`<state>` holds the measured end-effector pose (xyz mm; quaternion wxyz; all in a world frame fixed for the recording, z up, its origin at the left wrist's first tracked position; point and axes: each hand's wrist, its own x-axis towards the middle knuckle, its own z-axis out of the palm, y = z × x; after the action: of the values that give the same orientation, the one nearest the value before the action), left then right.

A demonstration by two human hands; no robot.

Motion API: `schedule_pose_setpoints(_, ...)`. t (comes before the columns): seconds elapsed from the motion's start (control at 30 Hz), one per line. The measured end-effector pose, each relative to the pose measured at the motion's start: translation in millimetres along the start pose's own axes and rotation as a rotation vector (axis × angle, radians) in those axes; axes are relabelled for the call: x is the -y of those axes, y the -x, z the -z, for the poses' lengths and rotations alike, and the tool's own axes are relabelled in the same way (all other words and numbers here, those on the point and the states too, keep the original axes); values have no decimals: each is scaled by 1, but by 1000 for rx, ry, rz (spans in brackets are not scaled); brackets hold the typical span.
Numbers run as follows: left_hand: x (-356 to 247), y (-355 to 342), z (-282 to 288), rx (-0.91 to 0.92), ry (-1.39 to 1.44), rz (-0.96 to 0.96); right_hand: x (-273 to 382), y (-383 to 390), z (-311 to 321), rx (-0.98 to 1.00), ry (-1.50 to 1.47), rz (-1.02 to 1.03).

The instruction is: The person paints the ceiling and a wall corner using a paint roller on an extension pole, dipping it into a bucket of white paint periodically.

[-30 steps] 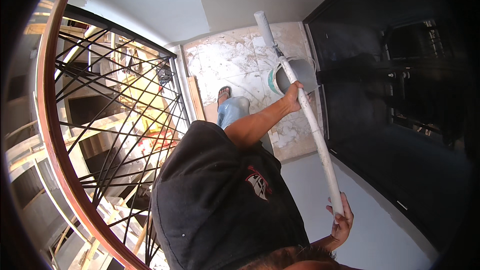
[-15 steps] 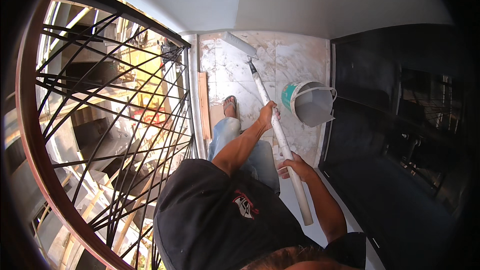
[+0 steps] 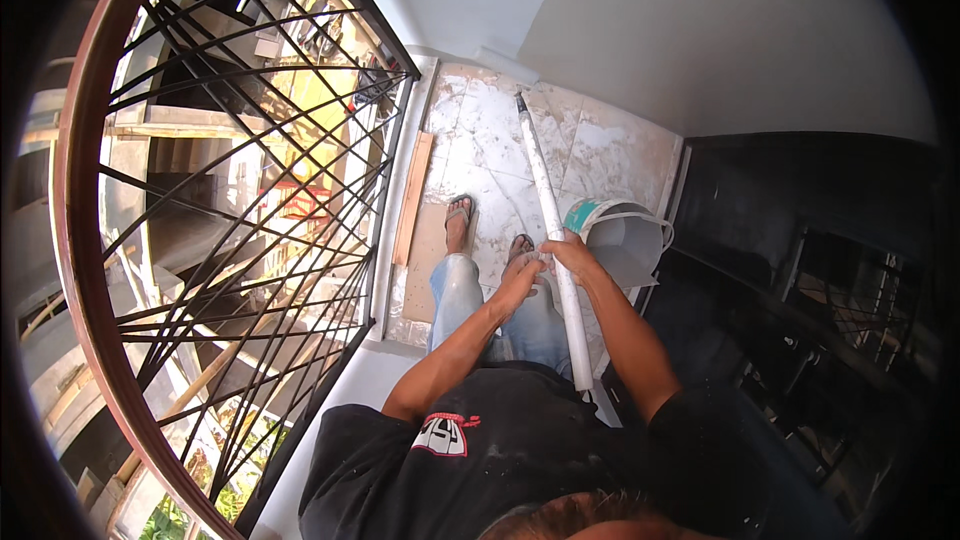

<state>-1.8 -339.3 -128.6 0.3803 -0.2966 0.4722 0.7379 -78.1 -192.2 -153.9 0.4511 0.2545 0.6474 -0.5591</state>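
Observation:
My right hand (image 3: 568,254) is closed around the white pole (image 3: 575,335) of a paint roller. Just left of it, my left hand (image 3: 522,280) has its fingers curled beside the pole; what they hold, if anything, is unclear. The pale roller head (image 3: 508,64) lies at the foot of the painted wall (image 3: 650,30), with the pole slanting back toward my body. A white bucket with a teal label (image 3: 590,215) stands on the smudged tiles, just right of the pole and partly behind my right arm.
A railing with crossed black bars and a wooden top (image 3: 85,190) runs along the left, with construction timber beyond. Beside it lies a wooden plank (image 3: 413,195). A glossy black panel (image 3: 760,200) lines the right. My sandalled feet (image 3: 458,220) stand on the tiles.
The roller head has moved away from me to the wall's base. My right hand has moved up the pole; my left hand now sits lower, beside it. My view has shifted.

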Motion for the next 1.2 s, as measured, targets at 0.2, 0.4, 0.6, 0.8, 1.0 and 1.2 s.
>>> schedule_pose_setpoints(0.2, 47, 46, -49, -41, 128, 20, 11, -47, -18, 54, 23, -42)
schedule_pose_setpoints(0.4, 43, 38, -38, -264, 100, -183, 6, -93, -62, 16, -5, -107)
schedule_pose_setpoints(0.6, 53, 42, 24, -223, 116, -132, -6, -156, -92, 75, -223, -99)
schedule_pose_setpoints(0.8, 75, 38, 38, -229, 171, -91, -2, -244, -96, 70, -400, -193)
schedule_pose_setpoints(1.0, 80, 3, 40, -280, 249, -25, -15, -288, -103, -39, -169, -122)
schedule_pose_setpoints(1.2, 79, -33, 49, -294, 239, 15, -16, -321, -96, -84, -104, -93)
